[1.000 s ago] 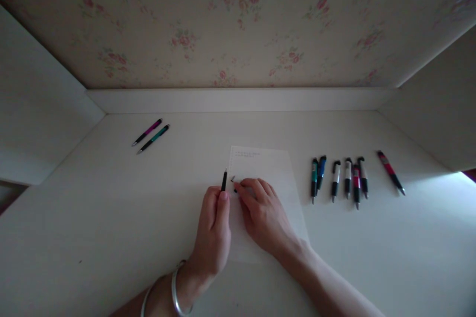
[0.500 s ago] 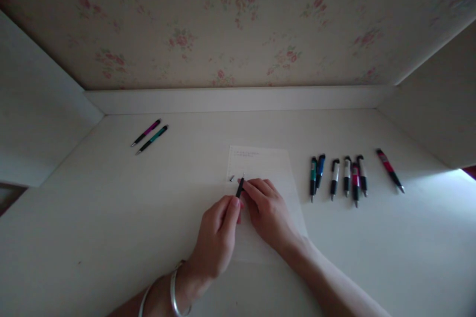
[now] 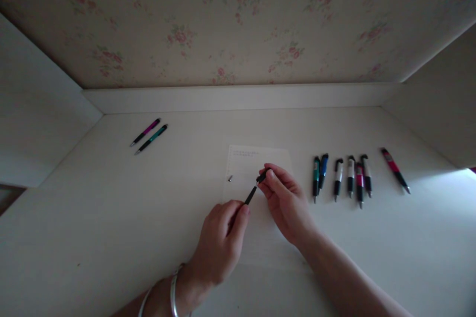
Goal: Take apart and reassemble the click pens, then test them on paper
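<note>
Hands [image 3: 221, 240] [image 3: 288, 205] angled inward, pinching pen parts [image 3: 251, 195] [image 3: 263, 176]

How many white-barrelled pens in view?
3: one white pen next to the blue pen, a second left of the pink pen, third right of it. Left hand may hide another.

A smooth, shiny silver-coloured bangle [image 3: 173, 293] rings the wrist below the left hand [image 3: 222, 240], at the bottom of the frame, left of centre. A second, slimmer pale band [image 3: 143, 303] circles the forearm beside it. The right hand [image 3: 285, 200] and forearm, toward the lower right, are bare.
</note>
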Motion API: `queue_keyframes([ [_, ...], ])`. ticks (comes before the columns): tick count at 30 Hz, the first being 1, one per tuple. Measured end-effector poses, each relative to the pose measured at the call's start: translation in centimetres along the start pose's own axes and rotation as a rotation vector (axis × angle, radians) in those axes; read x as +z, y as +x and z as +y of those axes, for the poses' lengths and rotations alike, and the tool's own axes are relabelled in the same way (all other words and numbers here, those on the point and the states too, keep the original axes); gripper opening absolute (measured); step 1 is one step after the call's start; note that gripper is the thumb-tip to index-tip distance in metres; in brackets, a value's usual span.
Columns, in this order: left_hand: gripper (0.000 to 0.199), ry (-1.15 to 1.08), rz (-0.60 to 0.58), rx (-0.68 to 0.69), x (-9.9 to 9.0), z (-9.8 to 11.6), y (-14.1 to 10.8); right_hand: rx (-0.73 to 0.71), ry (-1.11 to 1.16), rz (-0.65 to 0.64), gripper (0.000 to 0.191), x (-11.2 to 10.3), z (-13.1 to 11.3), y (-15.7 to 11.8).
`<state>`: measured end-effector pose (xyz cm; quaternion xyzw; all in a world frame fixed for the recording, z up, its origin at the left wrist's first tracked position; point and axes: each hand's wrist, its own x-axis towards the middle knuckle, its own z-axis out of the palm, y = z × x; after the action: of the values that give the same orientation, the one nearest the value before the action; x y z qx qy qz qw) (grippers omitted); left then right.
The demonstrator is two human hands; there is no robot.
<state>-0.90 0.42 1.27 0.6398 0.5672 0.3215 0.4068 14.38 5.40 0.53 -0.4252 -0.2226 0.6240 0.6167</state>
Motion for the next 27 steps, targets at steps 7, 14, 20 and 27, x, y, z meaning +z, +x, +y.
queue_keyframes([
  [7,0.033,0.022,-0.001,0.019,0.1,-0.1,0.0,0.009,0.013,-0.027,0.023,0.2,-0.1,-0.2],
  [14,0.032,0.062,-0.002,0.046,0.0,-0.2,0.0,-0.007,-0.01,-0.063,0.02,-0.2,-0.1,-0.1],
  [20,0.029,0.053,0.008,0.028,0.0,0.0,0.0,-0.021,-0.144,-0.127,0.032,-0.5,0.5,-0.6],
  [27,0.028,-0.011,0.061,0.007,0.4,-0.3,0.2,-0.006,-0.295,-0.313,0.033,-0.5,0.6,-1.2],
])
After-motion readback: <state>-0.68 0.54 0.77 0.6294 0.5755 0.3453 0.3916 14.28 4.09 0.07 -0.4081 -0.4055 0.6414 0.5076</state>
